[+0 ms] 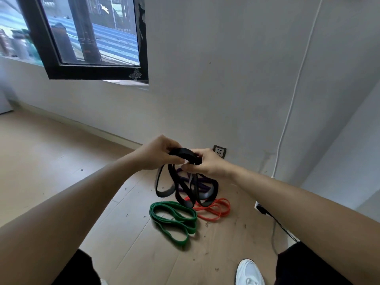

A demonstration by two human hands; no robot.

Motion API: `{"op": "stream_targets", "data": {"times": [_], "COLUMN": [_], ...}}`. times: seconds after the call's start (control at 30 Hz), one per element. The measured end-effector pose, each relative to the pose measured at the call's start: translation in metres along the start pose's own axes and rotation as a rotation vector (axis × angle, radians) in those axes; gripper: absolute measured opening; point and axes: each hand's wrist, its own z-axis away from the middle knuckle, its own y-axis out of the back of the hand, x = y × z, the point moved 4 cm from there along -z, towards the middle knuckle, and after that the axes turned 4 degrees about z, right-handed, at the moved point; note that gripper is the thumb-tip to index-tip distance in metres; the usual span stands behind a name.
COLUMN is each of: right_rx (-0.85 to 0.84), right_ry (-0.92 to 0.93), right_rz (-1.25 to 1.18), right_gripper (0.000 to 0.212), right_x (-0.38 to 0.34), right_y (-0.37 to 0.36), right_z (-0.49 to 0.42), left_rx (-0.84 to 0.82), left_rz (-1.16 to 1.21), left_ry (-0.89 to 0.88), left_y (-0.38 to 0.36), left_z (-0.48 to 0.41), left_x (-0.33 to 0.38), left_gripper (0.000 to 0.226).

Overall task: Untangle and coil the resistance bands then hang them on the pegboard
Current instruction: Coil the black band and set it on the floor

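L hand point(158, 153) & R hand point(208, 163) are both up in front, close together, nearly touching. Both are clamped on the black band point(185, 151). L fingers curl over the top of a short bunched stretch, thumb underneath. R hand pinches the other end of that stretch, thumb & fingers wrapped round it. So the gripped bit runs straight btwn the two hands as a flat bundle of a few layers.

The rest of the black band drops from under the grip in several long loops, w/ the lower ends reaching the floor point(61, 161) right below the hands. One loop swings out below-left of the L hand; the others fall under the R hand.

Purple band point(203, 185) lies on the floor beneath the R hand w/ black loops crossing over it. Tangled or just overlapping, can't tell. Red band point(214, 218) is lower than that, nearer the person, w/ black loop ends lying on its top edge. Green band point(192, 228) sits just beside red on its L side, folded into several loops, below the L hand & not held.

Socket point(219, 151) is on the wall point(226, 79) just behind the R hand. White cable point(292, 99) runs up the wall, well off to the R of the grip. Plug point(261, 208) is on the floor under the R forearm. White shoe point(248, 272) is well below the grip, by the person. Window point(92, 38) is high up-left of the hands.
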Motion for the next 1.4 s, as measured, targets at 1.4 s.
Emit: {"op": "stream_targets", "data": {"times": [1.4], "right_rx": [-0.355], "right_ry": [-0.644], "right_rz": [0.422], "right_gripper": [0.014], "right_x": [0.299], "right_y": [-0.218], "right_z": [0.078], "left_rx": [-0.022], "left_rz": [0.582], "left_ry": [1.016], "left_y": [-0.292], "left_z": [0.133], "left_x": [-0.294], "left_gripper": [0.004]}}
